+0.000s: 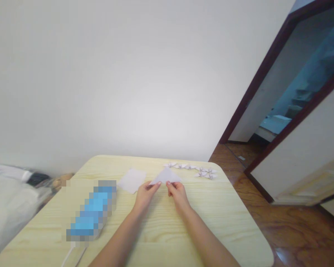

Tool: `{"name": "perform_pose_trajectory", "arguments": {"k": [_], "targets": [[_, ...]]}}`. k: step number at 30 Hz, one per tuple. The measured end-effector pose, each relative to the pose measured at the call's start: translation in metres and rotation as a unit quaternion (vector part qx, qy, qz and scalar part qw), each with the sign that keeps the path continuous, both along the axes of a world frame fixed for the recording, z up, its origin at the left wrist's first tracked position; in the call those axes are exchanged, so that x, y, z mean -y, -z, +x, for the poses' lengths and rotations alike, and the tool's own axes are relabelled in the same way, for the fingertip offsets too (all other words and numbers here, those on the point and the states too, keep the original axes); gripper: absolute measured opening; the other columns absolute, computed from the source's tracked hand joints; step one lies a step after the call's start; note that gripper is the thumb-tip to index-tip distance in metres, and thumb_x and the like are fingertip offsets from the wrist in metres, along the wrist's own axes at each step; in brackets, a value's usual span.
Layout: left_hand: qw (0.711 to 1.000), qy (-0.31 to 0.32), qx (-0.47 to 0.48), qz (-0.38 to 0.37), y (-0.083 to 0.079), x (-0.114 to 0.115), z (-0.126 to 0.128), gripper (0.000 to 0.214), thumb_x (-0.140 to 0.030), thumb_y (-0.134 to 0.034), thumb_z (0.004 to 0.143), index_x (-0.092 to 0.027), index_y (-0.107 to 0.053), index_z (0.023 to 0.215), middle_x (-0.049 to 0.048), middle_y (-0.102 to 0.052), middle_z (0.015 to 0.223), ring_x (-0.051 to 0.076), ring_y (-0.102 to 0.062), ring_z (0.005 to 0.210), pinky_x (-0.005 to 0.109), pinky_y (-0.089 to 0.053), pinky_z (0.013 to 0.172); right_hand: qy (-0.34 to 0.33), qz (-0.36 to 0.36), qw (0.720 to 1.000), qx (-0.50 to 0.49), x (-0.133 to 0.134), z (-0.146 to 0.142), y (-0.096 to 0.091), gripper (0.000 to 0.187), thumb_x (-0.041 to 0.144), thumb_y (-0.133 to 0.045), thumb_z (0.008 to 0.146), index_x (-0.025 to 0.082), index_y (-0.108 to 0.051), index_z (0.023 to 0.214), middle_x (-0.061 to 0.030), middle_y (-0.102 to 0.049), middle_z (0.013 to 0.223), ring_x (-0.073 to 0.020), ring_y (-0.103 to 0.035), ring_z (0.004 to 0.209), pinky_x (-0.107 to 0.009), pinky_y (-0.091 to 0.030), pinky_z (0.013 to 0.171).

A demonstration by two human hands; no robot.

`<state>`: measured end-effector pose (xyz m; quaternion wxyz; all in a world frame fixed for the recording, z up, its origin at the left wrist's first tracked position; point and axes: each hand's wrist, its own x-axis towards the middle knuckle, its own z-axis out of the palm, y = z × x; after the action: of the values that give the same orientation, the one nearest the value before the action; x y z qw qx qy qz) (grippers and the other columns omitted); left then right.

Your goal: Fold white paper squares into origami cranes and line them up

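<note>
A white sheet of paper (166, 175), folded into a triangle with its tip pointing away from me, is held between both hands over the table. My left hand (147, 193) pinches its left part between thumb and fingers. With thumb and bent fingers, my right hand (178, 192) grips the lower edge right of the middle. Left of the folded sheet lies a flat square of white paper (132, 180). Beyond the hands, several small folded paper pieces (189, 167) lie in a row near the far edge, with a few more close by on the right.
A blurred-out blue rectangular object (91, 211) with a white cable (68, 256) lies on the left of the light wooden table (211, 230). The far edge faces a white wall (128, 74). Light bedding (8, 211) is at left; a dark-framed doorway (256, 81) stands at right.
</note>
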<state>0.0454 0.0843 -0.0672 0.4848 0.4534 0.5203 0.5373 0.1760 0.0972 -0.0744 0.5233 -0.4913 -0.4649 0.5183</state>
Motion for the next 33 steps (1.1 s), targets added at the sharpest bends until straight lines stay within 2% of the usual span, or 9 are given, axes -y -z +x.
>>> {"name": "perform_pose_trajectory", "arguments": {"k": [6,10,14,16,19,21,26,33], "targets": [[0.997,-0.066,0.040,-0.008,0.005,-0.001,0.000,0.033,-0.047,-0.066,0.059,-0.015,-0.067,0.064,-0.0035,-0.055,0.049,0.009,-0.042,0.047,0.020,-0.031,0.048,0.014,-0.008,0.999,-0.042,0.001,0.001,-0.002,0.037,0.047,-0.062,0.062,0.017,-0.046,0.049,0.0053,-0.040,0.041,-0.0072,-0.033,0.041,-0.021,-0.025,0.044],[0.991,-0.087,0.096,-0.019,0.010,-0.003,-0.003,0.036,-0.048,-0.068,0.056,-0.015,-0.066,0.068,-0.0029,-0.055,0.055,0.008,-0.041,0.050,0.020,-0.031,0.049,0.017,-0.008,0.997,-0.069,-0.002,0.003,0.003,0.036,0.044,-0.063,0.063,0.017,-0.045,0.048,0.0059,-0.040,0.042,-0.0068,-0.033,0.042,-0.021,-0.025,0.044],[0.977,-0.146,0.148,-0.045,0.011,-0.005,-0.011,0.038,-0.049,-0.066,0.058,-0.014,-0.064,0.073,-0.0007,-0.056,0.066,0.008,-0.046,0.057,0.019,-0.035,0.051,0.060,-0.034,0.989,-0.129,-0.009,0.011,0.007,0.033,0.042,-0.066,0.061,0.017,-0.046,0.051,0.0070,-0.039,0.043,-0.0062,-0.032,0.042,-0.020,-0.025,0.043],[0.984,-0.133,0.111,-0.039,0.011,-0.006,-0.011,0.038,-0.049,-0.066,0.058,-0.015,-0.064,0.074,-0.0014,-0.055,0.064,0.008,-0.046,0.055,0.018,-0.035,0.050,0.069,-0.052,0.984,-0.157,-0.012,0.015,0.008,0.031,0.041,-0.068,0.058,0.017,-0.048,0.054,0.0073,-0.040,0.045,-0.0058,-0.033,0.042,-0.019,-0.025,0.042],[0.998,-0.035,0.043,-0.013,0.010,-0.006,-0.004,0.042,-0.048,-0.068,0.055,-0.015,-0.064,0.081,-0.0025,-0.055,0.059,0.008,-0.045,0.050,0.019,-0.033,0.045,0.044,-0.057,0.985,-0.155,-0.012,0.013,0.011,0.031,0.040,-0.068,0.058,0.016,-0.049,0.055,0.0069,-0.042,0.046,-0.0056,-0.034,0.042,-0.019,-0.025,0.041],[1.000,-0.008,0.021,-0.005,0.009,-0.004,0.001,0.043,-0.048,-0.067,0.056,-0.015,-0.064,0.084,-0.0016,-0.057,0.060,0.010,-0.047,0.051,0.019,-0.034,0.045,0.021,-0.045,0.990,-0.132,-0.010,0.008,0.012,0.032,0.041,-0.067,0.059,0.016,-0.048,0.054,0.0066,-0.042,0.044,-0.0055,-0.034,0.041,-0.020,-0.025,0.041],[0.998,-0.059,0.005,-0.002,0.007,-0.004,-0.004,0.037,-0.049,-0.063,0.060,-0.014,-0.064,0.072,-0.0024,-0.055,0.052,0.009,-0.046,0.047,0.020,-0.034,0.046,0.012,-0.028,0.993,-0.115,-0.008,0.005,0.008,0.031,0.043,-0.067,0.060,0.015,-0.053,0.060,0.0057,-0.044,0.046,-0.0061,-0.036,0.041,-0.019,-0.027,0.041],[0.997,-0.059,0.038,0.009,0.012,-0.006,-0.010,0.031,-0.046,-0.062,0.065,-0.016,-0.061,0.073,-0.0033,-0.053,0.057,0.008,-0.044,0.050,0.018,-0.034,0.048,0.044,0.021,0.992,-0.112,-0.008,0.015,0.001,0.025,0.040,-0.062,0.067,0.015,-0.059,0.066,0.0049,-0.045,0.047,-0.0062,-0.038,0.043,-0.019,-0.029,0.042]]}}
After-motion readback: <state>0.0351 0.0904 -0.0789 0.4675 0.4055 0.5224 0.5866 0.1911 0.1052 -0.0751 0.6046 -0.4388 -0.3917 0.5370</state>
